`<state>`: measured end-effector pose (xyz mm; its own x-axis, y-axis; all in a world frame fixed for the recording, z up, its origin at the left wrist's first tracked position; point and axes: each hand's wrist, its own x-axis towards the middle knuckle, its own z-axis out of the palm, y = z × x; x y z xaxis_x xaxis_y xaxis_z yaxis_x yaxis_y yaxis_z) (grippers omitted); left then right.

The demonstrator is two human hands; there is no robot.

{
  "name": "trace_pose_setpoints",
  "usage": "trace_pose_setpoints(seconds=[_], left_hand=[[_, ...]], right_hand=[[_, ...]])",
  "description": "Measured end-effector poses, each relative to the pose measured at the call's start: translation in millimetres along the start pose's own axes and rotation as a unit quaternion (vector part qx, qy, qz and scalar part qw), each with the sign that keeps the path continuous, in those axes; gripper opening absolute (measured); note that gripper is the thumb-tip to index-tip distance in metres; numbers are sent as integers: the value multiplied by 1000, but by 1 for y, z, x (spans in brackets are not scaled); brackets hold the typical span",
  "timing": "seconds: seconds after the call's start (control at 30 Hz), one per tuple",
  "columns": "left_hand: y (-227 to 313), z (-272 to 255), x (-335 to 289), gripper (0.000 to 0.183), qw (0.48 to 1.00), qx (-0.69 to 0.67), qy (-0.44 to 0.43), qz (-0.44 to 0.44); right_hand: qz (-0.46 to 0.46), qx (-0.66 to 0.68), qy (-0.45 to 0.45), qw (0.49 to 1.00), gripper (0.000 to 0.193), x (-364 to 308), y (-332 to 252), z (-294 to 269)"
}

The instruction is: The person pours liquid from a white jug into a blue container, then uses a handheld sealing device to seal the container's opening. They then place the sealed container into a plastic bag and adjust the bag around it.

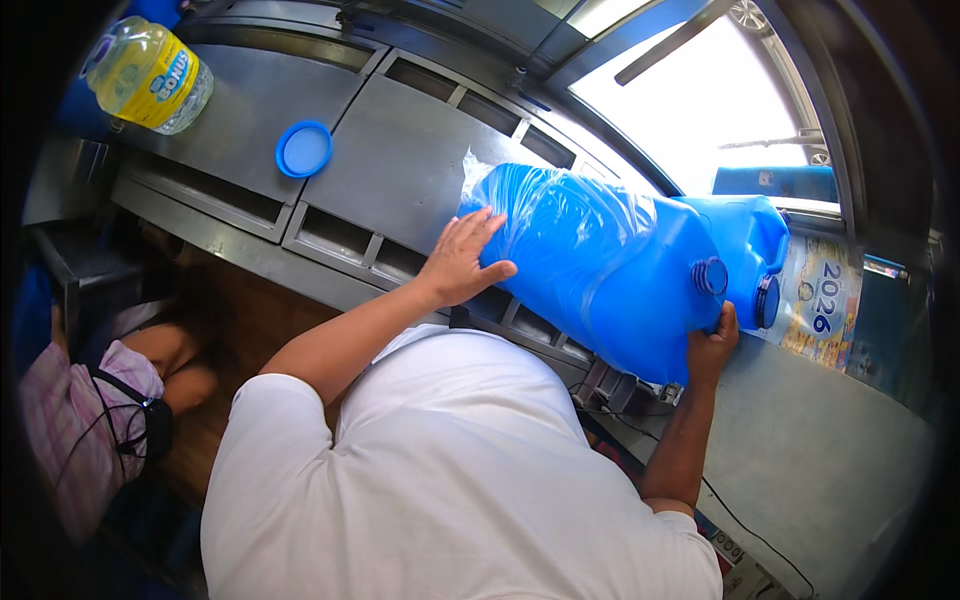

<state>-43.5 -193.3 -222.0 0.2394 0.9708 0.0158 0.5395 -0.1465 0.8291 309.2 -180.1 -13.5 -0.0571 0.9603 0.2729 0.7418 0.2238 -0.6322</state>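
A large blue plastic water jug [600,270] lies on its side across the steel counter, its left part wrapped in wrinkled clear plastic film [570,205]. Its dark blue cap [710,276] faces right. My left hand [465,258] rests against the wrapped left end, fingers spread. At the opposite end, my right hand [712,345] grips the jug's edge just below the cap, with some fingers hidden. Behind it and partly covered sits a second blue jug [745,230] with a dark cap [767,300].
On the steel counter [400,150], which has rectangular slots, are a round blue lid [304,149] and a clear bottle [150,75] with a yellow label. A printed sheet [820,300] lies right of the jugs. A seated person [100,410] is at lower left. A cable [750,530] runs at lower right.
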Motion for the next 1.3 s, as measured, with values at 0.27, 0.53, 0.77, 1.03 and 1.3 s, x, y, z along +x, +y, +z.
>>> trace_pose_setpoints(seconds=[0.27,0.53,0.77,1.03,1.3], left_hand=[[-38,-9,149,97,991,-6,-99,-93],[42,6,172,101,975,-188,-115,21],[45,22,43,109,970,-164,88,-159],[86,7,8,101,989,-143,15,36],[-22,-17,178,88,988,-59,-119,-80]], right_hand=[[23,-30,5,999,20,-8,15,-11],[15,-57,24,998,20,4,27,-19],[20,-58,33,998,21,15,38,-15],[58,-47,31,997,21,23,55,-21],[16,-84,36,996,20,6,39,-20]])
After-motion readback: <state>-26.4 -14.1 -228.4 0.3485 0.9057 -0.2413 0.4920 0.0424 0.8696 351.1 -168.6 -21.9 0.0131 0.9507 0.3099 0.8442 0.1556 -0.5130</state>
